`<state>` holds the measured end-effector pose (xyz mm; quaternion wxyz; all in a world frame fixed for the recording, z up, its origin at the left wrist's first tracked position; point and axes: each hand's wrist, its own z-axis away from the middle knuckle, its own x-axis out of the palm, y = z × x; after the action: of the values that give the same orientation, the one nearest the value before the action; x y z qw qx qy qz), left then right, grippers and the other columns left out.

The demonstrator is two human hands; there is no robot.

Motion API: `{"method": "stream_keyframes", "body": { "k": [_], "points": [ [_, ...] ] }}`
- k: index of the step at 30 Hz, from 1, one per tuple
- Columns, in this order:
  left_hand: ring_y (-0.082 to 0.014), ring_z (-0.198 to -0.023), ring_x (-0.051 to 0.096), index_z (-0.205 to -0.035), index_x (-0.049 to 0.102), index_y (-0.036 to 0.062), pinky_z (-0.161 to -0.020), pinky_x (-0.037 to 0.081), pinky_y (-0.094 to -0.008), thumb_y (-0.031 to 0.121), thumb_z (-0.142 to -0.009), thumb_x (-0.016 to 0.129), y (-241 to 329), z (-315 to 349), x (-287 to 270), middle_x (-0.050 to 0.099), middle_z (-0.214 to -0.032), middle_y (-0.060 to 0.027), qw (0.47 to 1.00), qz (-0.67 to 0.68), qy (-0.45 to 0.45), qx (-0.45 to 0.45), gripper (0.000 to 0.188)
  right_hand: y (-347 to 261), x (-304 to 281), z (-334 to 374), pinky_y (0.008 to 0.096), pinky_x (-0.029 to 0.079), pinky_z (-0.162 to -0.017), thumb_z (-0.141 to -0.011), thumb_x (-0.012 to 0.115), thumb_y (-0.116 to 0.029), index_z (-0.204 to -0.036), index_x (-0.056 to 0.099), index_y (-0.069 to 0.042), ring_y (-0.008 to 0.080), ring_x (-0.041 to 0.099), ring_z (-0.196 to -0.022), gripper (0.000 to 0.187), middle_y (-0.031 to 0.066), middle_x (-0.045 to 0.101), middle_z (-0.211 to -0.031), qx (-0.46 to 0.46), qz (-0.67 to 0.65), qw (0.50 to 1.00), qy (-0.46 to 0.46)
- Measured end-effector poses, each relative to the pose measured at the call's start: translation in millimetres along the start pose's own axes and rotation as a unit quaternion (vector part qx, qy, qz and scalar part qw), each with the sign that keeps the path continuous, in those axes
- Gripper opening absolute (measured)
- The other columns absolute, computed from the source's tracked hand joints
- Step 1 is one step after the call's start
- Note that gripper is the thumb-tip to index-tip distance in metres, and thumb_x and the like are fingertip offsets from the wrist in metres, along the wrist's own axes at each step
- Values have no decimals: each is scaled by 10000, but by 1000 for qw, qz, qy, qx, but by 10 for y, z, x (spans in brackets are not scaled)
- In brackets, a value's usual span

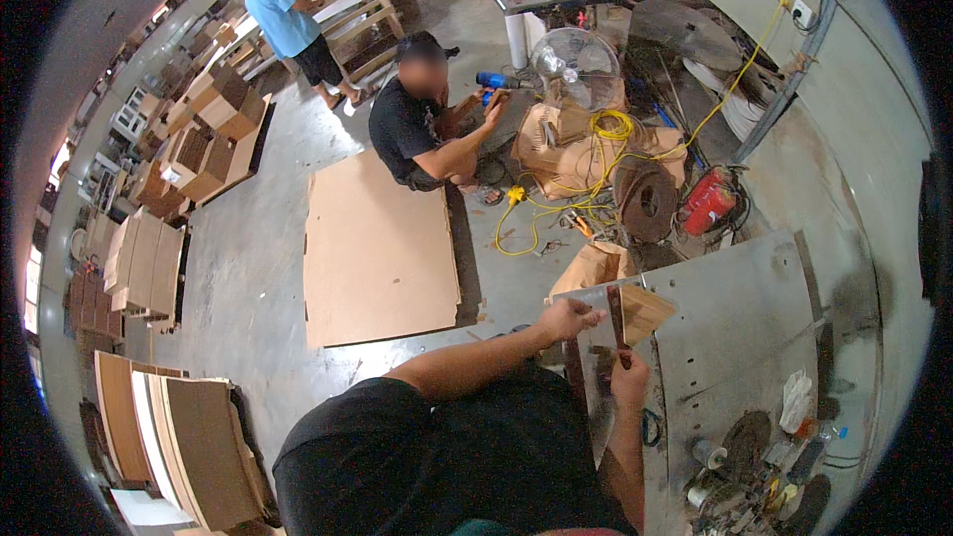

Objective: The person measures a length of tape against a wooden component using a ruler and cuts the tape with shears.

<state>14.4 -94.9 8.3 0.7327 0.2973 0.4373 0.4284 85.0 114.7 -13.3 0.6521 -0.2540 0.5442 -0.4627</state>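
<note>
My right hand (629, 377) is closed around the lower end of a narrow dark brown strip (615, 312), held upright over the grey metal worktable (715, 337). Just left of the strip is my left hand (570, 319), its fingers pinched together and their tips close to the strip's edge. What those fingers hold, if anything, is too small to make out. A pale wooden piece (647, 312) lies on the table right behind the strip. Near my right wrist there is a small dark loop (650, 427).
Tape rolls, a white cloth (796, 401) and clutter fill the table's near right. Beyond it stand a red fire extinguisher (708, 201), a yellow cable (612, 126) and a fan (576, 65). A crouching person (407, 124) holds a blue drill (501, 80) beside a cardboard sheet (377, 248).
</note>
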Motion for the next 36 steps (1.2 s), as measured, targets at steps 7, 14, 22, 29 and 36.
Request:
{"method": "stream_keyframes", "body": {
  "k": [7, 14, 22, 29, 36],
  "points": [
    [-309, -871, 670, -1012, 633, 1, -768, 516, -422, 644, -862, 633, 165, 238, -396, 688, -913, -182, 999, -16, 4, 48, 660, 302, 459, -292, 373, 468, -566, -930, 687, -313, -872, 661, 34, 177, 593, -596, 353, 72, 646, -691, -123, 17, 990, 59],
    [-490, -1066, 581, -1150, 463, 14, -893, 456, -519, 407, -971, 444, -27, 194, -312, 621, -1066, -306, 995, -49, -4, 91, 431, 105, 593, -357, 362, 507, -549, -971, 622, -215, -891, 600, 3, 217, 653, -525, 233, 104, 655, -611, -153, 120, 975, 103],
    [-428, -954, 630, -1116, 522, 9, -829, 493, -475, 301, -943, 550, 52, 216, -327, 650, -977, -254, 988, -27, -25, 150, 341, 150, 669, -385, 369, 512, -543, -985, 598, -265, -919, 580, 7, 202, 664, -551, 280, 102, 651, -609, -99, 119, 980, 122],
    [-421, -957, 646, -1099, 568, 12, -809, 505, -486, 325, -932, 587, -127, 131, -282, 666, -998, -246, 983, -55, -55, 165, 355, -361, 497, -140, 368, 496, -555, -1014, 546, -325, -986, 577, 6, 210, 659, -570, 334, 98, 643, -662, -33, 26, 995, 92],
    [-350, -939, 666, -1138, 601, 38, -848, 516, -445, 280, -946, 573, -111, 262, -428, 684, -1010, -210, 990, -40, -59, 126, 310, 48, 520, -281, 387, 524, -680, -962, 613, -325, -960, 655, 8, 254, 685, -742, 336, 136, 696, -838, -41, 67, 993, 93]
  ]
}}
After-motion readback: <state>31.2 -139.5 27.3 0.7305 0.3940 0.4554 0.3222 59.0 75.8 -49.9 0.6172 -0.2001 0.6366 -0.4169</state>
